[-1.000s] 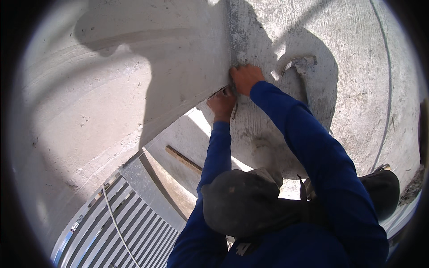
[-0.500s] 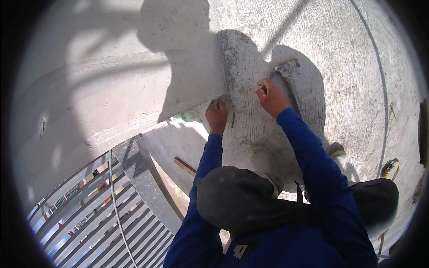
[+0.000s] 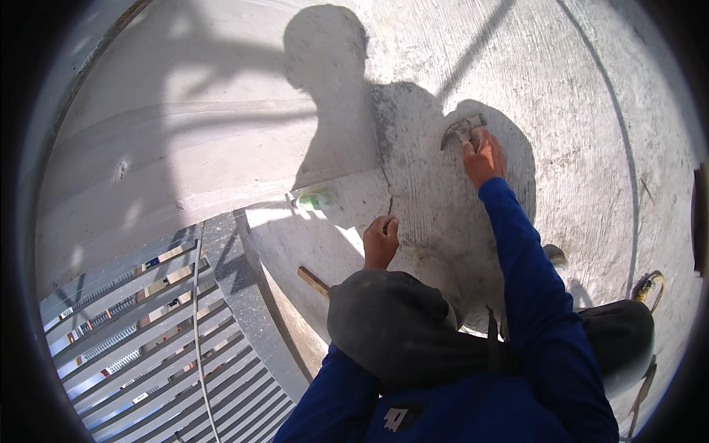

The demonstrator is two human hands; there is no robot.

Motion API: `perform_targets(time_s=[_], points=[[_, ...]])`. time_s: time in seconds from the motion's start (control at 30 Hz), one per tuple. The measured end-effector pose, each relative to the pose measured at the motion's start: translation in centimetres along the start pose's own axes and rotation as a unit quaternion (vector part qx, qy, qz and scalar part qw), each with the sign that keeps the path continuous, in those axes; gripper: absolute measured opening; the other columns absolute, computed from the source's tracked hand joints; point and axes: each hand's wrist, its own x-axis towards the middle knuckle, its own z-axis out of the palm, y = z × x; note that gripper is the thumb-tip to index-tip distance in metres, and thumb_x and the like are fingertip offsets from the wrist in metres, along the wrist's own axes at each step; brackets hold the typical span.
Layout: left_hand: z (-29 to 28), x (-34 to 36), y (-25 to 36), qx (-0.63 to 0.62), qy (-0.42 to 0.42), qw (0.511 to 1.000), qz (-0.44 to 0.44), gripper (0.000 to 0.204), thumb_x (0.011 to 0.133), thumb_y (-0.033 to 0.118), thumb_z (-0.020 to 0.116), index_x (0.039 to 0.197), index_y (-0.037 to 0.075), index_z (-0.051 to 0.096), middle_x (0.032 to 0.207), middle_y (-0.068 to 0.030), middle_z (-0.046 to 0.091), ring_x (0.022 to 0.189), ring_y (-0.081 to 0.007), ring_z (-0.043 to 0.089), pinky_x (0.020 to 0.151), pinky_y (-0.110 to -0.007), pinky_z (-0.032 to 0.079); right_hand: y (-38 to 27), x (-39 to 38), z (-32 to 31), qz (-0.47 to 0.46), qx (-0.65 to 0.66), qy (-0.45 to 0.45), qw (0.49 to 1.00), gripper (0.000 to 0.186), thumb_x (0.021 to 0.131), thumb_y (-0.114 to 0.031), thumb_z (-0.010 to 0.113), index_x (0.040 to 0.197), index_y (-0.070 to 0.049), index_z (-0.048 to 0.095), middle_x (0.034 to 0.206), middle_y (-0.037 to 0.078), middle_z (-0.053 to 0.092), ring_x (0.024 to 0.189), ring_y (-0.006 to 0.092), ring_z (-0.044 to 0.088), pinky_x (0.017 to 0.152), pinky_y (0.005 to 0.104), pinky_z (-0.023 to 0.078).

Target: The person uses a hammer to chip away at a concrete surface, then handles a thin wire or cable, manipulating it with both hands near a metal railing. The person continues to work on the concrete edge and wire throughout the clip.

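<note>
rough streaked concrete (image 3: 591, 184), right fingers (image 3: 486, 148) wrapped round a claw hammer (image 3: 459, 130), left fingers (image 3: 385, 224) pinching a thin rod (image 3: 391, 204)

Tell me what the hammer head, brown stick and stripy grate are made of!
Hammer head: likely steel, dull grey, with a thin curved claw.
Brown stick: probably bare wood, from its colour and straight edges.
Stripy grate: perhaps smooth grey metal; its slats look thin and even.

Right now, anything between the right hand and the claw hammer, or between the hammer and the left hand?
Nothing visible. The right hand is on the claw hammer, gripping close to its head. Between the hammer and the left hand, only shaded concrete shows.
</note>
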Motion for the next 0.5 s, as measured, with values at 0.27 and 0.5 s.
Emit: perform_targets(time_s=[0.27, 0.5], points=[[1.5, -9.7, -4.1, -0.149, -0.25, 0.897, -0.332, 0.031, 0.092, 0.028, 0.062, 0.101, -0.001, 0.066, 0.085, -0.0057, 0.067, 0.076, -0.0137, 0.063, 0.07, -0.028, 0.049, 0.7, -0.6, -0.4, 0.041, -0.007, -0.092, 0.995, 0.04, 0.085, -0.023, 0.065, 0.119, -0.004, 0.056, 0.119, 0.018, 0.056, 0.112, 0.0374, 0.054, 0.094, 0.0446, 0.044], [0.1, -11.0, -5.9, -0.225, -0.288, 0.881, -0.299, 0.033, 0.093, 0.031, 0.062, 0.102, 0.0, 0.066, 0.088, -0.0055, 0.067, 0.08, -0.0133, 0.063, 0.072, -0.029, 0.049, 1.7, -0.2, 0.2, 0.006, -0.008, -0.061, 0.998, 0.036, 0.085, -0.022, 0.066, 0.114, -0.003, 0.059, 0.115, 0.019, 0.059, 0.109, 0.037, 0.056, 0.092, 0.0438, 0.044]])
